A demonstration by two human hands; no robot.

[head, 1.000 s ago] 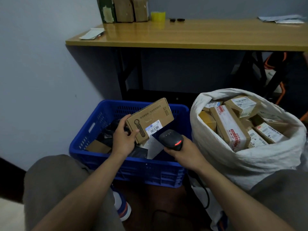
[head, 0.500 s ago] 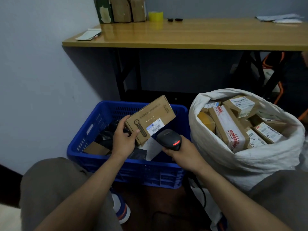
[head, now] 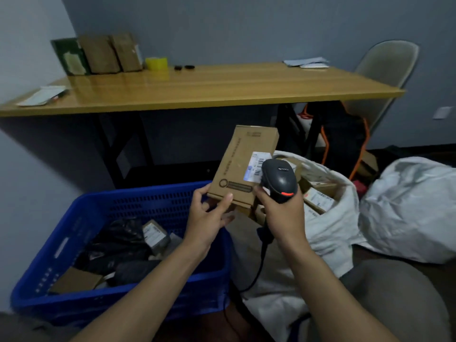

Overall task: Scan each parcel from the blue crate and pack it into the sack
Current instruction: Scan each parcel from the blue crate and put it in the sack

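The crate [head: 148,196] is sitting left of the sack [head: 333,218]; the table [head: 222,87] is standing far behind both.

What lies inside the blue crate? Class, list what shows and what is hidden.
Black bags, a small labelled parcel and a brown carton show; anything beneath them is covered.

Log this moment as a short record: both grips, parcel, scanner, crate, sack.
left grip: holds the cardboard parcel by its lower edge, above the crate
right grip: holds the scanner, its head close in front of the parcel's barcode label
blue crate: dark bags and small boxes inside
sack: open, labelled boxes inside
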